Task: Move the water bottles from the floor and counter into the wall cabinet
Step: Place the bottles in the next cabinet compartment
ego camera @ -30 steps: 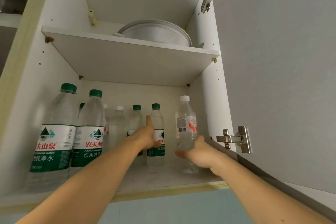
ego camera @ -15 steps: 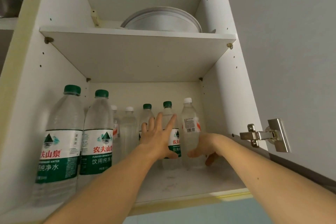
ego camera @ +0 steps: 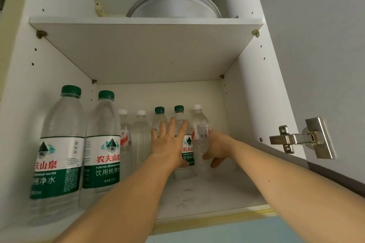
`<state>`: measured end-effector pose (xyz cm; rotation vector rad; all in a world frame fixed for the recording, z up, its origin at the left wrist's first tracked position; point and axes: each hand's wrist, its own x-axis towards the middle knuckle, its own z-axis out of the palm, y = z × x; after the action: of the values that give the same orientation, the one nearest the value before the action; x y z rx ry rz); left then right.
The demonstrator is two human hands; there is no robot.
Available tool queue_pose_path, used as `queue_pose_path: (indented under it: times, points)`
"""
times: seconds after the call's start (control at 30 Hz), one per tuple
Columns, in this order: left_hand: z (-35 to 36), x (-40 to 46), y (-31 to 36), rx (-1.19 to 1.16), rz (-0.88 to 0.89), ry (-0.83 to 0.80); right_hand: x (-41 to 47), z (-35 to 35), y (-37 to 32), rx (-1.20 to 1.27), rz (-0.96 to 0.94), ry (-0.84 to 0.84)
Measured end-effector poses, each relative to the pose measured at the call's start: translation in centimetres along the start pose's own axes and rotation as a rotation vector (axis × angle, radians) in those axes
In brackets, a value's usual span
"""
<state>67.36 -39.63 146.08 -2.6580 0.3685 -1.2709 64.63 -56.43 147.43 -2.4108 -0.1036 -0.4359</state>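
Observation:
Both my arms reach into the lower shelf (ego camera: pixel 197 193) of the open wall cabinet. My right hand (ego camera: pixel 218 147) grips a clear white-capped water bottle (ego camera: pixel 199 124) standing at the right end of the back row. My left hand (ego camera: pixel 169 141) lies flat with straight fingers against two green-capped bottles (ego camera: pixel 179 111) beside it. Further left stand two small white-capped bottles (ego camera: pixel 140 134). Two large green-capped bottles (ego camera: pixel 102 144) with green and white labels stand at the front left.
A white round dish (ego camera: pixel 173 4) sits on the upper shelf. The cabinet door (ego camera: pixel 325 45) hangs open at the right, with a metal hinge (ego camera: pixel 296 139) beside my right forearm. The shelf's front right part is bare.
My right hand has pushed the white-capped bottle deeper into the cabinet, up to the back row. My left hand has spread flat against the green-capped bottles.

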Motion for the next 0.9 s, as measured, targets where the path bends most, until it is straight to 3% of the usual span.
queue_pose_path:
  times: [0.67, 0.8, 0.9]
  points:
    - [0.0, -0.4, 0.4, 0.057, 0.001, -0.004, 0.3, 0.5, 1.0, -0.311, -0.113, 0.201]
    - [-1.5, -1.5, 0.3, -0.067, 0.032, 0.050, -0.3, 0.3, 1.0, -0.331, -0.121, 0.214]
    - [-4.6, -2.9, 0.1, -0.144, 0.120, 0.184, -1.2, 0.0, 0.4, -0.393, -0.103, 0.250]
